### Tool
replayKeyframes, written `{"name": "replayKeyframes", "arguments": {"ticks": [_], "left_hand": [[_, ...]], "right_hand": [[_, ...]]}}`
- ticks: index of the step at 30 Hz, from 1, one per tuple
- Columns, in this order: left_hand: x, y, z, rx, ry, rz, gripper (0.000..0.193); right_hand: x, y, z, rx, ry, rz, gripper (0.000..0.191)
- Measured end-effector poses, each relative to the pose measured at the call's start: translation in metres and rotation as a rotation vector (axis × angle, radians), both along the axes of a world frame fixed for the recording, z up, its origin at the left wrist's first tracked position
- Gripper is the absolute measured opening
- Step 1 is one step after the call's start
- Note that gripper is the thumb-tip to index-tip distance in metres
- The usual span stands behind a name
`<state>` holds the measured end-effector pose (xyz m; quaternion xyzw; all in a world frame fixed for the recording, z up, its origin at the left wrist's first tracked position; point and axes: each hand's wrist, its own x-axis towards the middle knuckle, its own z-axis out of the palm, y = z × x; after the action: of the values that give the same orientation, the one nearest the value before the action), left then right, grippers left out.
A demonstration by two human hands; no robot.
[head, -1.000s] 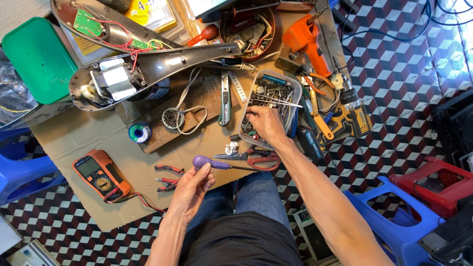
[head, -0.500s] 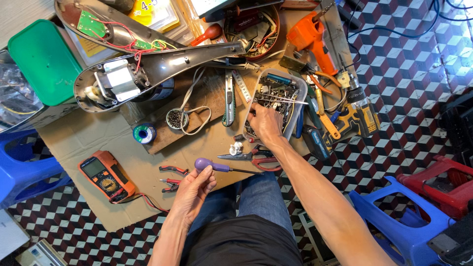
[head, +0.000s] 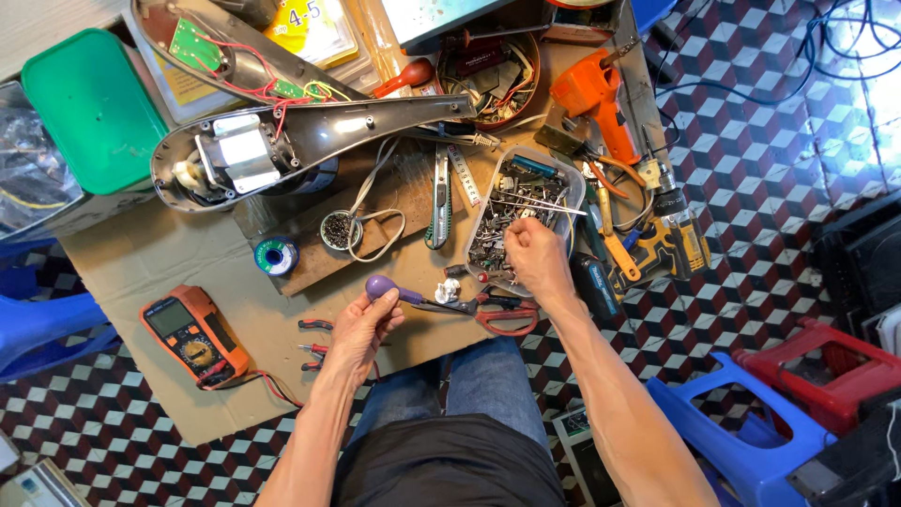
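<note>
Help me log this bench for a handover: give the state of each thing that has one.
left hand: gripping the purple-handled screwdriver
right hand: fingers down in the clear parts tray
clear parts tray: uncovered, holding small metal bits
appliance housing: opened, motor and wires exposed
multimeter: lying face up, leads attached

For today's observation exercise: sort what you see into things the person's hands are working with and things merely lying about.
In use:
- left hand holding the purple-handled screwdriver
- right hand reaching into the clear parts tray

Lying about:
- orange multimeter
- green lid
- red-handled scissors
- solder spool
- orange drill
</note>
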<state>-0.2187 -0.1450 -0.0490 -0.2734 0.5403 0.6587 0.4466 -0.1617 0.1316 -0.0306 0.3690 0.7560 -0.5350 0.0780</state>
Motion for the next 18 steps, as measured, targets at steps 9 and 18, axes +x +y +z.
{"name": "replayKeyframes", "arguments": {"ticks": [9, 18], "left_hand": [[0.007, 0.007, 0.008, -0.093, -0.068, -0.049, 0.016], [-0.007, 0.032, 0.014, -0.097, -0.099, -0.042, 0.014]], "right_hand": [[-0.014, -0.004, -0.002, 0.356, 0.051, 0.177, 0.02], [-0.042, -0.008, 0.008, 0.363, -0.005, 0.192, 0.018]]}}
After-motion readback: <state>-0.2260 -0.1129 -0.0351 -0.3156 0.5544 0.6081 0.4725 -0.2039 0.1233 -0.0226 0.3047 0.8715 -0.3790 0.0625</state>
